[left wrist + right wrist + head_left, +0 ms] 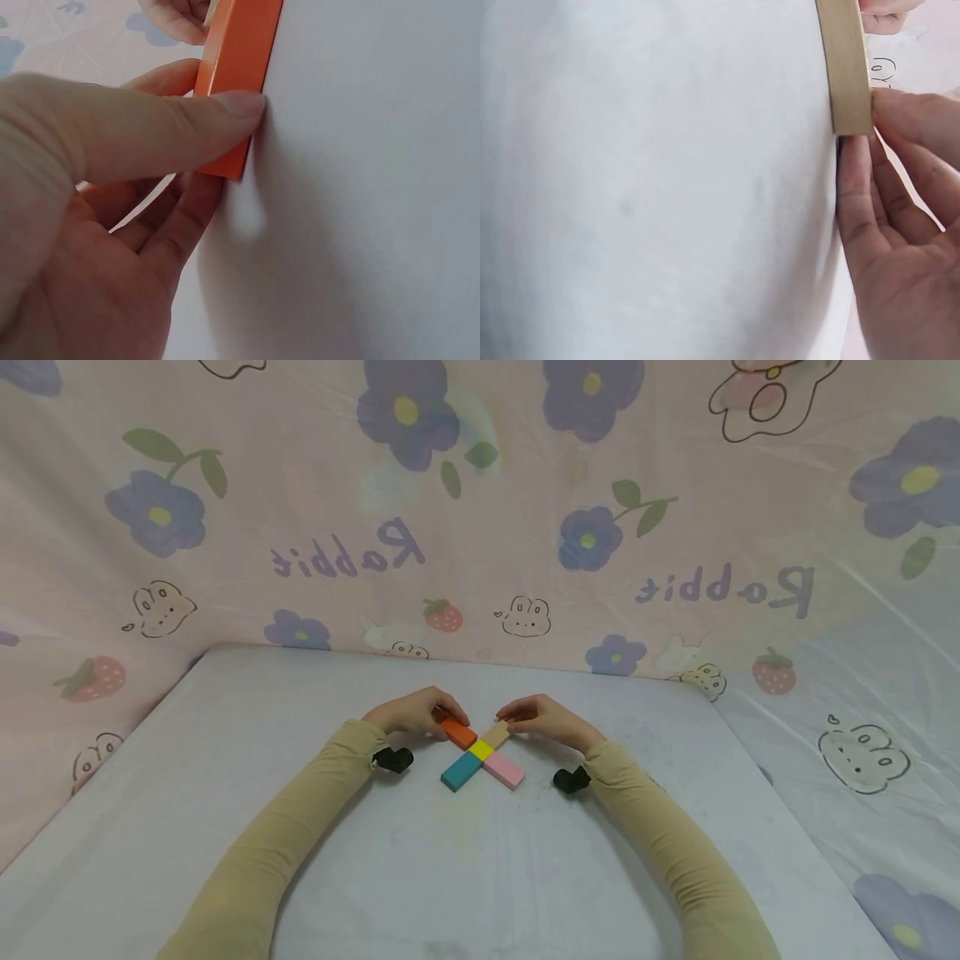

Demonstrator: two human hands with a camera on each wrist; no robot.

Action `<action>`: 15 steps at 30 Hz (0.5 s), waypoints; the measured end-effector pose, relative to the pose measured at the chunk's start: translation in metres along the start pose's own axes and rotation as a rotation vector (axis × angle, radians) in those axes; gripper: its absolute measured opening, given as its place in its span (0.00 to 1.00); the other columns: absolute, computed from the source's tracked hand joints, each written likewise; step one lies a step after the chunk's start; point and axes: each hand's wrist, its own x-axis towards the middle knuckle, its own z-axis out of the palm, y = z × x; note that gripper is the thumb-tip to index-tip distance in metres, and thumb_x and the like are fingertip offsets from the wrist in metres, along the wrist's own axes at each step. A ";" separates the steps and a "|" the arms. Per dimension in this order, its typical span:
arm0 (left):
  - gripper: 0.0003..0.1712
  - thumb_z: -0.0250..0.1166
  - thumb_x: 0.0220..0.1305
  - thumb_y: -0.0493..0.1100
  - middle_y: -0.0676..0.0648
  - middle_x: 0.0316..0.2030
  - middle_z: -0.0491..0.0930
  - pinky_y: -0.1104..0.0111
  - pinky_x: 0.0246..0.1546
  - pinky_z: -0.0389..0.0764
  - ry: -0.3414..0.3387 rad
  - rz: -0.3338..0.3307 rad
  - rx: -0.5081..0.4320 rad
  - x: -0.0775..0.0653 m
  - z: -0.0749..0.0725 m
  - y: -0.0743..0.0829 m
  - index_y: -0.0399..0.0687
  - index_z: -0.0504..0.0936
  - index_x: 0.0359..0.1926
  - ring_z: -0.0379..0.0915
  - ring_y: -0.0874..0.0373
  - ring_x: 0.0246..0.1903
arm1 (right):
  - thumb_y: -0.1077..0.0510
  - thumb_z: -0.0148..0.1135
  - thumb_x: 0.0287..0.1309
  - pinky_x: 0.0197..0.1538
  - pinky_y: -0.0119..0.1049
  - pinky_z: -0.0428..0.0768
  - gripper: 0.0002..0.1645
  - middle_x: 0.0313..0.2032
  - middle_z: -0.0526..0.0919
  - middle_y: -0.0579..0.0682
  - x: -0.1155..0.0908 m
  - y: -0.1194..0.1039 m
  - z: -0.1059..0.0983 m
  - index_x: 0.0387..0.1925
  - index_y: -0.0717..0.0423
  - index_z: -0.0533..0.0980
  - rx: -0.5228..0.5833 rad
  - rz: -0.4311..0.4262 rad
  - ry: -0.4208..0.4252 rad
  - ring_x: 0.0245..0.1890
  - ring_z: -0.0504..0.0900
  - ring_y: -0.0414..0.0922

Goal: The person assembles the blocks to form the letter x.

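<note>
Several coloured blocks lie in an X on the white table. A yellow block [482, 749] sits at its middle, with a teal block [461, 771] at near left and a pink block [505, 771] at near right. My left hand [414, 712] pinches the outer end of the orange block [238, 49], thumb across one face and fingers on the other side. At far right of the X, my right hand [551, 720] holds the outer end of the plain wooden block [846, 71] by its fingertips. The fingers' far side is partly hidden.
The white table [465, 885] has a patterned cloth [480, 527] rising behind it and at both sides. A black wrist device [393, 760] sits at the left cuff and another black device [572, 779] at the right cuff.
</note>
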 end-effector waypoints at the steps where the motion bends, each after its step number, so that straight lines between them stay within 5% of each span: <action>1: 0.23 0.68 0.51 0.25 0.50 0.46 0.80 0.62 0.54 0.72 0.001 0.003 0.003 0.000 0.000 0.000 0.46 0.84 0.48 0.70 0.54 0.47 | 0.67 0.59 0.61 0.51 0.36 0.75 0.21 0.53 0.78 0.62 0.000 0.000 0.000 0.55 0.70 0.74 -0.002 -0.002 0.002 0.51 0.76 0.52; 15: 0.22 0.68 0.51 0.26 0.52 0.45 0.80 0.64 0.53 0.73 -0.013 0.010 0.010 0.001 0.000 -0.001 0.48 0.85 0.47 0.71 0.55 0.46 | 0.67 0.59 0.62 0.52 0.37 0.75 0.20 0.54 0.77 0.62 0.000 0.001 0.000 0.55 0.69 0.74 -0.005 -0.001 -0.001 0.52 0.75 0.53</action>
